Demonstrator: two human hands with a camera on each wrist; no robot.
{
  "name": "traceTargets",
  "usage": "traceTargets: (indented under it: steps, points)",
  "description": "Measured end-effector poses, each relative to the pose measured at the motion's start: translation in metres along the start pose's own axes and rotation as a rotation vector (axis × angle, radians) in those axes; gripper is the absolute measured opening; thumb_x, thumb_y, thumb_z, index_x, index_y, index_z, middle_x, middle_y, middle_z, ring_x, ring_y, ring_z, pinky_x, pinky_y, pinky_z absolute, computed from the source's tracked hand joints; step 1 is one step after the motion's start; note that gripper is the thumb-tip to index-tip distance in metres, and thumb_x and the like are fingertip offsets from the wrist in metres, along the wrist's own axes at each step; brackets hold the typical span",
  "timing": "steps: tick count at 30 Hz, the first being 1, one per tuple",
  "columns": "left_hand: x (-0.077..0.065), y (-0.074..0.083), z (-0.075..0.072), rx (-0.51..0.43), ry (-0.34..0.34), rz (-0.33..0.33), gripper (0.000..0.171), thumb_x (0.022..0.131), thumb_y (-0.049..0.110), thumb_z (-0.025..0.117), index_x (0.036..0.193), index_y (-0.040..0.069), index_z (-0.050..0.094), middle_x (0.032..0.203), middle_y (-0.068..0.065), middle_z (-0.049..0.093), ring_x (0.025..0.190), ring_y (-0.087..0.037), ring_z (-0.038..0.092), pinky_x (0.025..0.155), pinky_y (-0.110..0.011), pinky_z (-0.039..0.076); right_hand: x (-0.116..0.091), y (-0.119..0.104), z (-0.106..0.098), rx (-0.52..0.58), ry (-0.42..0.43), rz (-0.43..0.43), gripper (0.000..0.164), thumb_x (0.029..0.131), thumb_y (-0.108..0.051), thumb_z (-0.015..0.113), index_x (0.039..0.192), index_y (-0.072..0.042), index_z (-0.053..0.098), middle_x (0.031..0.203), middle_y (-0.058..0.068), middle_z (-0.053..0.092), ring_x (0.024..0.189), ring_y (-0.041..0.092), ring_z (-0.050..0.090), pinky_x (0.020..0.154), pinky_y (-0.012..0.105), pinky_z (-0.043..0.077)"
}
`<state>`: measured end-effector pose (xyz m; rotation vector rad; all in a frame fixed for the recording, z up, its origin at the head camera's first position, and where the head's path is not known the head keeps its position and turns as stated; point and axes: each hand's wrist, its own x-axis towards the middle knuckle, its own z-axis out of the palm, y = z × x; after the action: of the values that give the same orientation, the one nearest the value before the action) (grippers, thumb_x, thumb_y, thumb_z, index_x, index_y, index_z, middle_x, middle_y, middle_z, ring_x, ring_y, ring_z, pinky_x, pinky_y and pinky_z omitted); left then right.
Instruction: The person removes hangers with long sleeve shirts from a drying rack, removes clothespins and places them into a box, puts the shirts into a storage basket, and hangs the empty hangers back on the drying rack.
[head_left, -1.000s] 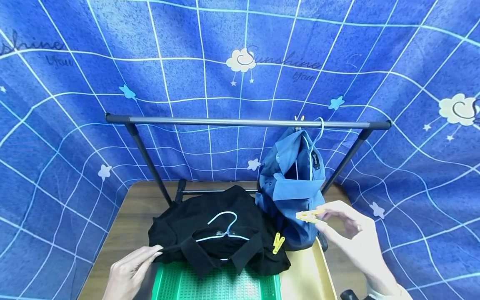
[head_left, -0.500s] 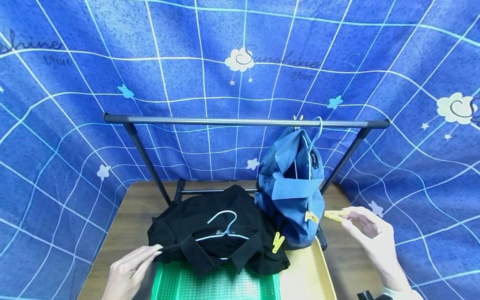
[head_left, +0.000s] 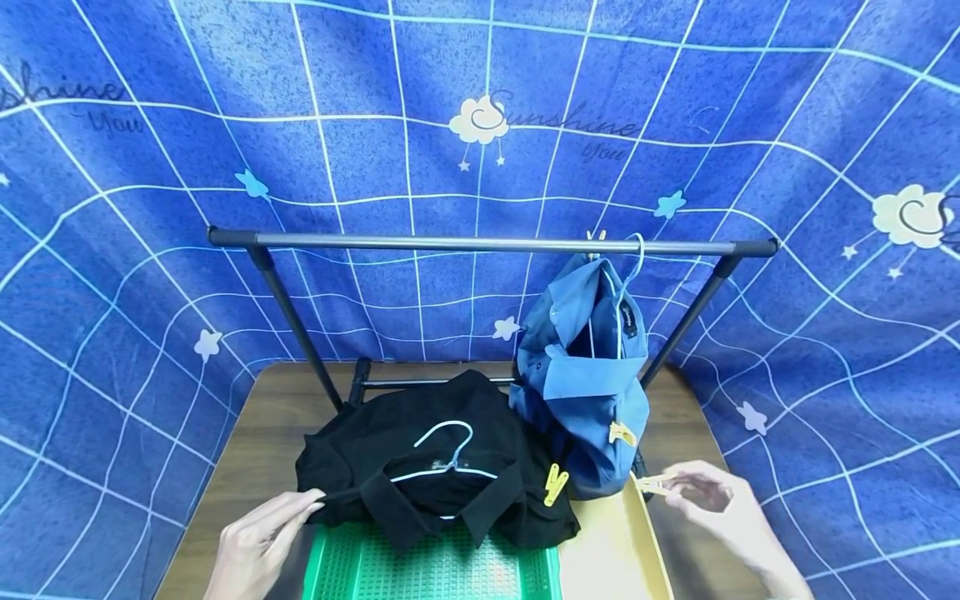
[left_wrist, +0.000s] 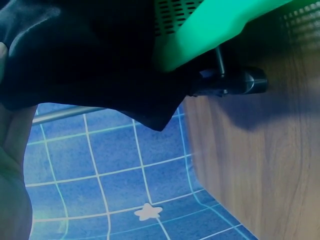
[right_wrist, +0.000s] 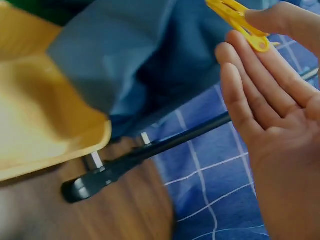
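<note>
A black collared shirt lies over a green basket, with a light-blue wire hanger inside its collar. My left hand pinches the shirt's left side between thumb and fingers. In the left wrist view dark cloth hangs from that hand. On the shirt's right side is a yellow clothespin. My right hand pinches another yellow clothespin beside the cream tray; in the right wrist view this clothespin sits between thumb and index finger.
A blue shirt hangs at the right end of the rack's rail, a clothespin on its right edge. Another clothespin is on the rail. A cream tray sits right of the basket on the wooden table.
My right hand has moved away from the blue shirt, right and then down toward the tray, with its clothespin. The clothespin on the blue shirt now shows by itself. My left hand stays in place.
</note>
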<state>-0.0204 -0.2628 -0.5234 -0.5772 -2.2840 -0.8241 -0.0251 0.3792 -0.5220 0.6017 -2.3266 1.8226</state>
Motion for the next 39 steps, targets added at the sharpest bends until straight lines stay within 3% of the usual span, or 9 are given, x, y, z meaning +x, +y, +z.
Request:
traceTargets:
  steps: [4, 7, 11, 14, 16, 21, 25, 31, 39]
  points:
    - [-0.001, 0.0, 0.0, -0.007, 0.009, 0.001, 0.046, 0.111, 0.051, 0.053, 0.114, 0.016, 0.085, 0.102, 0.005, 0.08, 0.103, 0.011, 0.067, 0.092, -0.006, 0.047, -0.003, 0.013, 0.015, 0.072, -0.126, -0.051, 0.037, 0.087, 0.027, 0.067, 0.121, 0.012, 0.067, 0.109, 0.021, 0.076, 0.103, 0.017, 0.076, 0.091, 0.025, 0.059]
    - [-0.002, 0.0, 0.0, -0.013, -0.001, -0.011, 0.042, 0.111, 0.048, 0.057, 0.114, 0.016, 0.085, 0.102, 0.005, 0.08, 0.107, 0.016, 0.063, 0.093, -0.005, 0.046, -0.005, 0.02, 0.027, 0.147, -0.186, -0.011, 0.033, 0.09, 0.025, 0.067, 0.121, 0.014, 0.065, 0.108, 0.027, 0.074, 0.103, 0.023, 0.076, 0.09, 0.026, 0.06]
    - [-0.003, 0.001, -0.002, 0.007, -0.035, -0.049, 0.018, 0.099, 0.016, 0.077, 0.116, 0.016, 0.084, 0.103, 0.007, 0.079, 0.11, 0.02, 0.059, 0.093, -0.005, 0.046, -0.007, 0.029, 0.038, 0.169, -0.211, 0.07, 0.03, 0.092, 0.019, 0.07, 0.121, 0.013, 0.066, 0.107, 0.028, 0.074, 0.1, 0.026, 0.077, 0.084, 0.028, 0.061]
    - [-0.003, 0.002, -0.003, 0.016, -0.047, -0.065, 0.041, 0.081, -0.007, 0.082, 0.116, 0.015, 0.084, 0.104, 0.007, 0.079, 0.108, 0.02, 0.06, 0.092, -0.005, 0.046, -0.008, 0.033, 0.045, 0.144, -0.229, 0.089, 0.031, 0.09, 0.018, 0.072, 0.12, 0.012, 0.067, 0.105, 0.029, 0.073, 0.097, 0.025, 0.077, 0.084, 0.03, 0.062]
    - [-0.003, 0.002, -0.003, 0.018, -0.047, -0.065, 0.043, 0.08, -0.008, 0.082, 0.116, 0.015, 0.084, 0.104, 0.008, 0.079, 0.107, 0.018, 0.061, 0.091, -0.005, 0.047, -0.009, 0.034, 0.05, 0.119, -0.245, 0.103, 0.031, 0.089, 0.016, 0.075, 0.119, 0.013, 0.067, 0.104, 0.029, 0.074, 0.095, 0.024, 0.077, 0.085, 0.03, 0.062]
    - [-0.003, 0.003, -0.003, 0.006, -0.056, -0.07, 0.021, 0.098, 0.012, 0.078, 0.118, 0.018, 0.084, 0.104, 0.008, 0.079, 0.103, 0.014, 0.064, 0.09, -0.006, 0.048, -0.008, 0.035, 0.064, 0.1, -0.276, 0.209, 0.029, 0.088, 0.011, 0.078, 0.115, 0.013, 0.069, 0.102, 0.026, 0.076, 0.092, 0.022, 0.078, 0.083, 0.034, 0.064]
    - [-0.003, 0.001, -0.001, -0.02, -0.036, -0.046, 0.018, 0.104, 0.022, 0.072, 0.117, 0.017, 0.084, 0.103, 0.006, 0.079, 0.104, 0.015, 0.064, 0.091, -0.005, 0.046, -0.009, 0.04, 0.071, 0.133, -0.298, 0.274, 0.028, 0.087, 0.014, 0.074, 0.114, 0.019, 0.066, 0.102, 0.031, 0.075, 0.092, 0.023, 0.079, 0.082, 0.035, 0.064]
    - [0.0, 0.001, 0.006, -0.049, 0.024, 0.007, 0.047, 0.111, 0.048, 0.055, 0.113, 0.012, 0.085, 0.101, 0.004, 0.08, 0.107, 0.016, 0.063, 0.095, -0.003, 0.043, -0.006, 0.042, 0.077, 0.1, -0.309, 0.408, 0.029, 0.082, 0.016, 0.072, 0.11, 0.018, 0.067, 0.101, 0.029, 0.075, 0.09, 0.02, 0.078, 0.08, 0.029, 0.064]
    - [0.0, 0.001, 0.003, -0.044, 0.014, 0.002, 0.046, 0.111, 0.048, 0.055, 0.114, 0.013, 0.084, 0.102, 0.004, 0.08, 0.109, 0.017, 0.062, 0.095, -0.003, 0.044, -0.005, 0.054, 0.091, 0.09, -0.308, 0.449, 0.027, 0.079, 0.017, 0.078, 0.105, 0.016, 0.069, 0.095, 0.026, 0.076, 0.085, 0.02, 0.077, 0.077, 0.028, 0.064]
